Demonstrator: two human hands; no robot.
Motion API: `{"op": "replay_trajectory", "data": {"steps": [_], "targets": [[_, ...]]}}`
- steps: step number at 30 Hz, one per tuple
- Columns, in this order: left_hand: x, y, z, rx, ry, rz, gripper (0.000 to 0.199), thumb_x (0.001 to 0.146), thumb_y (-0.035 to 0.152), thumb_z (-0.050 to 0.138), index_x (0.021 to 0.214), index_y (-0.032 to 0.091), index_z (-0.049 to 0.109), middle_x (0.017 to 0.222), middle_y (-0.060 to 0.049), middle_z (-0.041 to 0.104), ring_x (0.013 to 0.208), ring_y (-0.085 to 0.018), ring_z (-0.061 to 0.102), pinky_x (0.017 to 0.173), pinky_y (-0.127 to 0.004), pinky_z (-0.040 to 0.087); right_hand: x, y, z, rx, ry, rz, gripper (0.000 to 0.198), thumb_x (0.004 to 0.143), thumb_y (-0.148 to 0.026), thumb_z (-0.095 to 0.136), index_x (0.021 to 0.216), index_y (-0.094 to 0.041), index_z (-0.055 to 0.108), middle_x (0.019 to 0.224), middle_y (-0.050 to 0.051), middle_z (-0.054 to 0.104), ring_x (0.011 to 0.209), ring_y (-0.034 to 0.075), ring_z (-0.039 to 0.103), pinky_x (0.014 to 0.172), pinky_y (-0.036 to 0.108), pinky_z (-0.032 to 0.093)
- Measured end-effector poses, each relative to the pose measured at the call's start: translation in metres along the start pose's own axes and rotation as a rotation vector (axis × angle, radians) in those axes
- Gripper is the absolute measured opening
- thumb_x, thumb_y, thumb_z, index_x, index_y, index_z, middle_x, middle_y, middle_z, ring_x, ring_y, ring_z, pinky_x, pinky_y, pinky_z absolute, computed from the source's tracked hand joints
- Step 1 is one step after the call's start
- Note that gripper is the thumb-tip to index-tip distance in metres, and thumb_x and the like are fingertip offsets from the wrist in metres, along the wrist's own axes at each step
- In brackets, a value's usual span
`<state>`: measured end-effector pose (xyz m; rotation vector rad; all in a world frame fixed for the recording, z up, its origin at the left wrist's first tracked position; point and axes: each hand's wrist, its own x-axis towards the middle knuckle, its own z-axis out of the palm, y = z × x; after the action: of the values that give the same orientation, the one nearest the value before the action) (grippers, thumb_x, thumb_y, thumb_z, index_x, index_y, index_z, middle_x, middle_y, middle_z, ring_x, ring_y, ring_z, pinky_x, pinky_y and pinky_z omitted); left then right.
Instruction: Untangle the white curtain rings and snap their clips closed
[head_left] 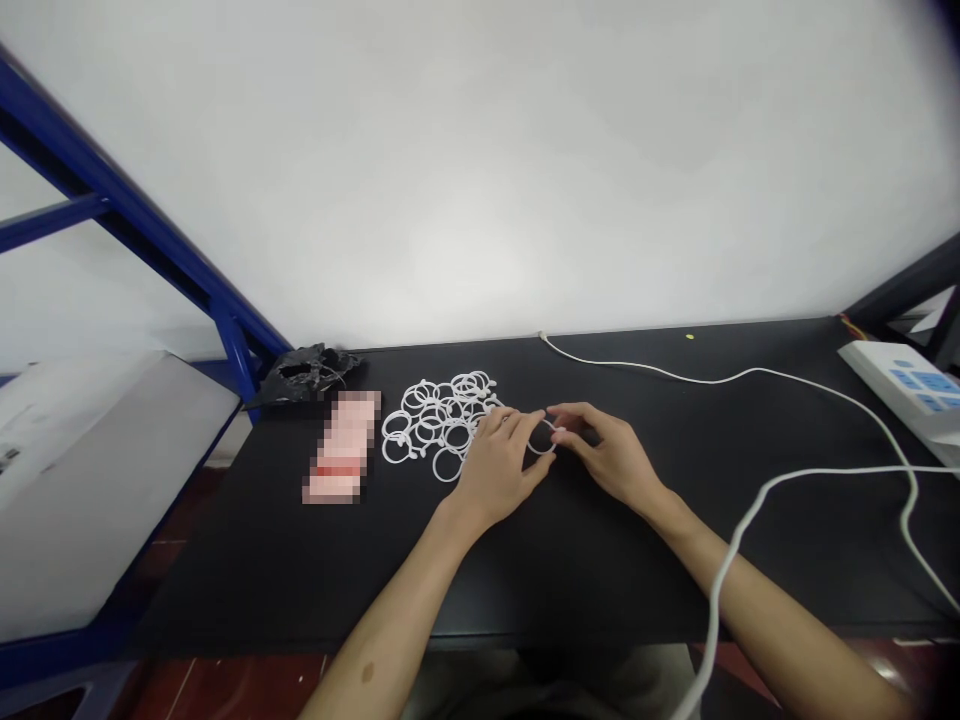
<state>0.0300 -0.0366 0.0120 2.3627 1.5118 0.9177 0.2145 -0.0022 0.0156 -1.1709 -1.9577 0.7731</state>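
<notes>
A white curtain ring [529, 447] is held between my two hands, just above the black tabletop. My left hand [499, 450] has its thumb and index finger curved around the ring's left side. On the ring's other side, my right hand [600, 443] pinches the small knob-like end with thumb and fingertips. Left of my left hand lies a loose heap of white curtain rings [448, 464], several of them overlapping, each with a small tab. My left hand partly covers the heap's right edge.
A blurred pink sheet [346, 440] lies left of the heap, with a crumpled black plastic bag [307, 372] behind it. A white cable [697, 380] crosses the table at right, near a white device [907, 385]. Blue shelf posts [172, 250] stand at left.
</notes>
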Motion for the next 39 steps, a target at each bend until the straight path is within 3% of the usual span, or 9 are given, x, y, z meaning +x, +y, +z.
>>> {"op": "replay_trajectory", "data": {"steps": [3, 9, 12, 15, 19, 23, 39], "targets": [[0.002, -0.003, -0.002, 0.093, 0.102, -0.076, 0.042, 0.089, 0.022, 0.056, 0.13, 0.015, 0.051, 0.121, -0.009, 0.062, 0.117, -0.026, 0.048, 0.106, -0.044, 0.04, 0.001, 0.005, 0.0, -0.123, -0.011, -0.034, 0.041, 0.086, -0.044, 0.063, 0.122, -0.024, 0.058, 0.102, 0.005, 0.069, 0.09, 0.022, 0.064, 0.083, 0.038, 0.054], [0.004, -0.015, -0.015, 0.302, 0.281, -0.349, 0.048, 0.087, 0.016, 0.052, 0.134, 0.011, 0.046, 0.133, -0.015, 0.053, 0.122, -0.034, 0.044, 0.103, -0.053, 0.038, 0.003, 0.025, -0.002, -0.6, 0.085, -0.07, 0.045, 0.087, -0.049, 0.061, 0.12, -0.018, 0.061, 0.124, 0.014, 0.06, 0.117, 0.031, 0.053, 0.1, 0.048, 0.045], [0.005, -0.014, -0.017, 0.294, 0.308, -0.292, 0.042, 0.089, 0.017, 0.05, 0.131, 0.014, 0.05, 0.133, -0.014, 0.053, 0.123, -0.033, 0.044, 0.104, -0.053, 0.038, 0.003, 0.036, -0.004, -0.761, 0.119, 0.004, 0.057, 0.087, -0.054, 0.057, 0.127, -0.014, 0.059, 0.139, 0.019, 0.05, 0.131, 0.038, 0.041, 0.104, 0.055, 0.039], [0.003, -0.007, -0.011, 0.175, 0.225, -0.072, 0.03, 0.093, 0.018, 0.046, 0.12, 0.017, 0.057, 0.121, -0.01, 0.061, 0.119, -0.027, 0.05, 0.107, -0.046, 0.04, 0.002, 0.044, -0.004, -0.84, 0.073, 0.055, 0.064, 0.089, -0.057, 0.052, 0.133, -0.01, 0.054, 0.144, 0.023, 0.045, 0.135, 0.041, 0.037, 0.108, 0.058, 0.033], [-0.003, 0.006, 0.007, 0.078, -0.06, 0.158, 0.025, 0.092, 0.022, 0.05, 0.114, 0.016, 0.061, 0.116, -0.008, 0.064, 0.118, -0.024, 0.052, 0.107, -0.039, 0.043, 0.002, 0.046, -0.005, -0.877, 0.008, 0.075, 0.065, 0.091, -0.055, 0.049, 0.137, -0.009, 0.052, 0.146, 0.022, 0.044, 0.137, 0.041, 0.035, 0.109, 0.057, 0.032], [-0.007, 0.012, 0.016, 0.138, -0.197, 0.164, 0.029, 0.091, 0.025, 0.054, 0.117, 0.014, 0.059, 0.127, -0.011, 0.059, 0.123, -0.027, 0.05, 0.107, -0.041, 0.042, 0.002, 0.046, -0.007, -0.865, 0.004, 0.07, 0.062, 0.092, -0.053, 0.049, 0.136, -0.01, 0.053, 0.145, 0.021, 0.045, 0.137, 0.041, 0.036, 0.108, 0.057, 0.034], [-0.006, 0.012, 0.012, 0.13, -0.232, 0.141, 0.03, 0.092, 0.025, 0.054, 0.12, 0.015, 0.058, 0.13, -0.01, 0.058, 0.126, -0.026, 0.049, 0.11, -0.04, 0.04, 0.002, 0.046, -0.008, -0.866, 0.002, 0.079, 0.062, 0.091, -0.053, 0.05, 0.135, -0.01, 0.053, 0.145, 0.021, 0.046, 0.137, 0.04, 0.037, 0.109, 0.056, 0.034]]}}
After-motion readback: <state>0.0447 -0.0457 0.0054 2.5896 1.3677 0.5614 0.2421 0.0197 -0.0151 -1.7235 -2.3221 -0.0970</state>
